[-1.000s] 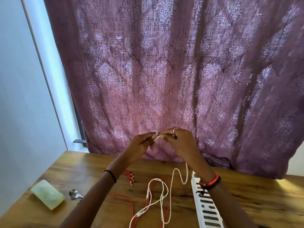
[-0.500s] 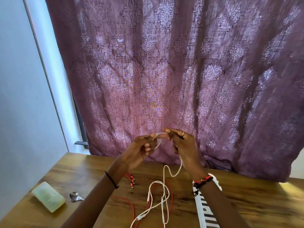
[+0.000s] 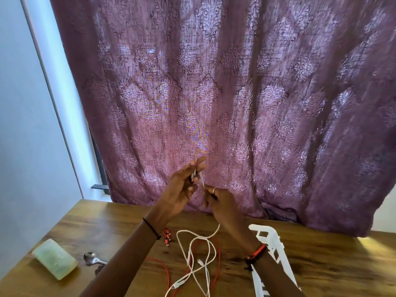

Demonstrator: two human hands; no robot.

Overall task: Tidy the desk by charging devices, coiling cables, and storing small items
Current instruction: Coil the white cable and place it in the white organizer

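A thin white cable lies in loose loops on the wooden desk, and one end runs up into both hands. My left hand is raised, fingers pointing up, pinching the cable's end. Just below and to its right, my right hand grips the same cable, which hangs from it down to the desk. A red cable lies tangled under the white one, its red plugs beside my left wrist.
A pale green case and a metal spoon lie at the desk's left. A white plastic rack sits under my right forearm. A purple curtain hangs right behind the desk.
My left hand has risen and turned upright with the cable end, while my right hand has dropped lower, pulling the white cable between them from level to near vertical.
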